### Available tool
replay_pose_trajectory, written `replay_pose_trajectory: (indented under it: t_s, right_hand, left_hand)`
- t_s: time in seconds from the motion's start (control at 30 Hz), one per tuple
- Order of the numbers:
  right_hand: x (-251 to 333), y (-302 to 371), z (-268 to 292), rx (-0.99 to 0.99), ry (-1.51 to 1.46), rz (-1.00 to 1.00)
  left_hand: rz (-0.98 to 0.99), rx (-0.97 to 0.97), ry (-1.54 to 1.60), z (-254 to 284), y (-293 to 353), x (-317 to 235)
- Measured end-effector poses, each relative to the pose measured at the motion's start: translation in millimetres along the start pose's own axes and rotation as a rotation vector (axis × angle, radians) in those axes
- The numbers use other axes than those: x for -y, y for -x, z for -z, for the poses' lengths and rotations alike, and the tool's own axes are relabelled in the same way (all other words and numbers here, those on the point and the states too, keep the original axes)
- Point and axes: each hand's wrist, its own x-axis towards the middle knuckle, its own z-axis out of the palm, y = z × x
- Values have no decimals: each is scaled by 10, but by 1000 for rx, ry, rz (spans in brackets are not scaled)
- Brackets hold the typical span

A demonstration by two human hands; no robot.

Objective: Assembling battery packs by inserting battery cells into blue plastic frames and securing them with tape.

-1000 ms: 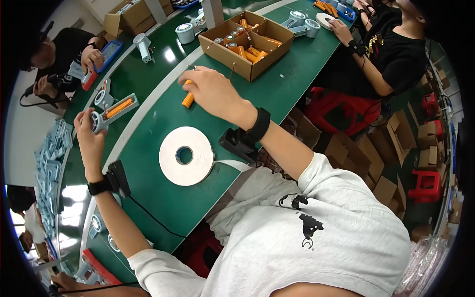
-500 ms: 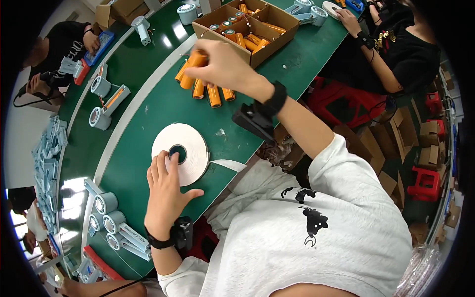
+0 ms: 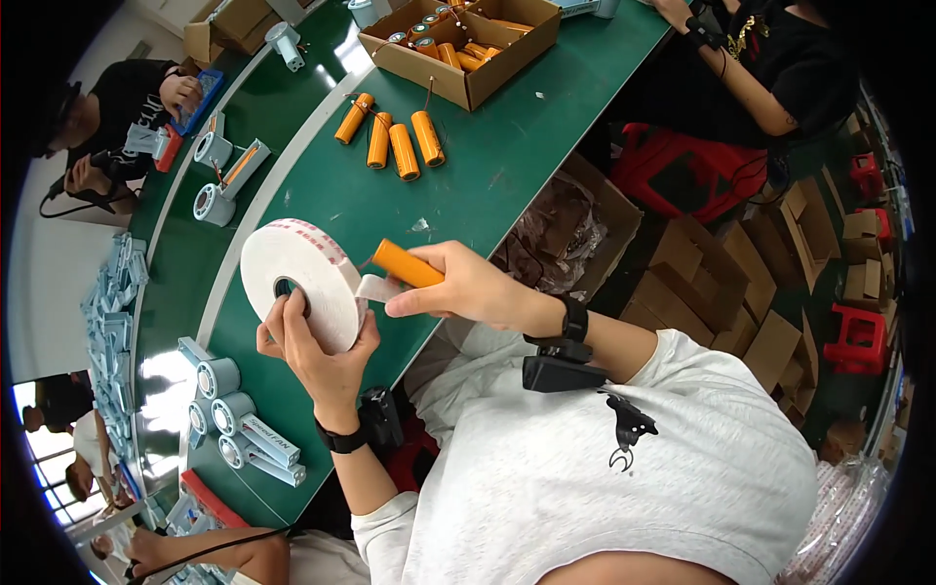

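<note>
My left hand (image 3: 322, 353) grips a wide roll of white double-sided tape (image 3: 255, 268), fingers hooked into its core and thumb on the near side. The roll is tipped up off the green table. In my right hand (image 3: 468, 288) is an orange cylindrical battery (image 3: 405, 263), held between thumb and fingers beside the roll. A loose tape end (image 3: 378, 289) runs from the roll to my right fingertips, close under the battery. Several more orange batteries (image 3: 403, 153) with thin wires lie on the table beyond the roll.
A divided cardboard box (image 3: 468, 86) of orange batteries stands at the far edge. Light-blue fan housings (image 3: 232, 414) lie at the left, more (image 3: 216, 190) across a grey rail. Co-workers sit at far left and far right. An open carton (image 3: 595, 239) is below the table edge.
My right hand has come back from the batteries with one battery, over to the tape roll. My left hand has lifted and tilted the roll, which lay flat before.
</note>
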Motion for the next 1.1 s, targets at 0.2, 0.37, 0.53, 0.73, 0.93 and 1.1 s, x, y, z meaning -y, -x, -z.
replay_pose_trajectory:
  t_s: [0.2, 0.37, 0.53, 0.73, 0.93, 1.1]
  right_hand:
    - [-44, 27, -92, 67, 274, 16]
    - [44, -31, 125, 53, -83, 191]
    - [314, -130, -2, 87, -161, 334]
    - [219, -387, -302, -100, 443, 554]
    - [202, -479, -370, -254, 819, 607]
    - [186, -666, -254, -271, 109, 381]
  left_hand:
    - [452, -459, 27, 64, -150, 162]
    - [424, -209, 178, 73, -19, 351]
    - [334, -116, 77, -40, 142, 234]
    - [287, -154, 58, -108, 103, 120]
    - [140, -184, -152, -135, 129, 99]
    - [372, -100, -234, -70, 29, 38]
